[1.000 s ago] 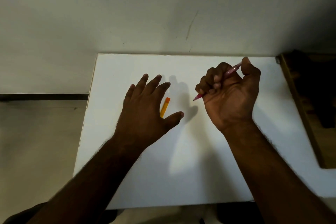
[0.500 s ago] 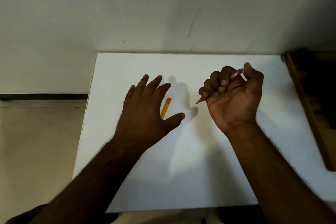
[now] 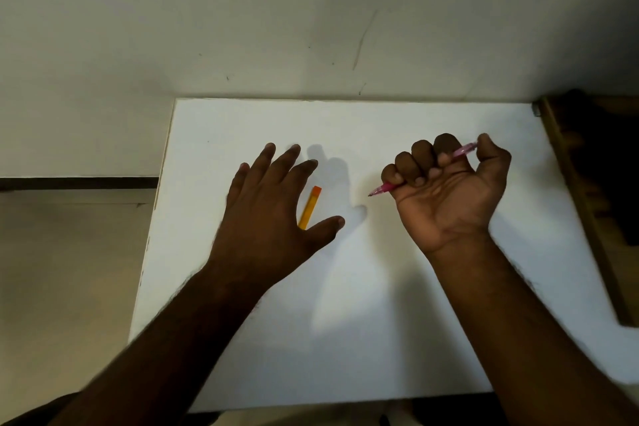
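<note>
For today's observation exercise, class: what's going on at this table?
A person is at a white table. The right hand grips a pink pen in its fist, palm turned up, tip pointing left. The left hand is spread open over the table, and a short orange-yellow stick, perhaps a cap, lies between its forefinger and thumb.

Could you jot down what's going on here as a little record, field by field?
Surface: white table, set against a pale wall
Left hand: palm down, fingers straight and spread, holding nothing
Orange stick: lies on the table between the left hand's forefinger and thumb, its near end hidden by the hand
Right hand: palm turned up, fingers curled round a pen
Pink pen: gripped in the fist, tip pointing left
To the right: dark wooden frame
</note>
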Demonstrator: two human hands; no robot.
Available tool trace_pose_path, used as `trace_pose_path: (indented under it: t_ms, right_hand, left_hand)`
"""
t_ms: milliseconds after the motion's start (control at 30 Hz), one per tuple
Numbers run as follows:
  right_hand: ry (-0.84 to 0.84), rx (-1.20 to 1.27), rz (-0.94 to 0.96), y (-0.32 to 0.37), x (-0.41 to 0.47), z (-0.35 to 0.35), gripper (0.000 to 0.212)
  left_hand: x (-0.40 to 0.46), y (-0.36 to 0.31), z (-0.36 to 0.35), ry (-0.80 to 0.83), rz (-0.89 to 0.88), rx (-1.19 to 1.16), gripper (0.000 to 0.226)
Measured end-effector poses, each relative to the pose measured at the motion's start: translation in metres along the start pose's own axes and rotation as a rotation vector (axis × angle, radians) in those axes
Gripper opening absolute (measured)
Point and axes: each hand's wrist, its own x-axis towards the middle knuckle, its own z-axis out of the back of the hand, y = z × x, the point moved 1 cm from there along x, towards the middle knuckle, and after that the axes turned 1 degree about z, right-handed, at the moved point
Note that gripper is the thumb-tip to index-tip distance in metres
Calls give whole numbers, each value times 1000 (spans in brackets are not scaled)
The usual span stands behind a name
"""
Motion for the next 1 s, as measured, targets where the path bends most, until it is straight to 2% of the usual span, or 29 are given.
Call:
trace_pose_path:
  t_ms: [367,1000]
  right_hand:
    - [-24,108,5,-1,-1,3,49]
    - [-43,104,-7,-2,0,4,55]
  left_hand:
    - [0,2,-1,-4,-1,-4,84]
    - [0,1,-1,9,5,-12,84]
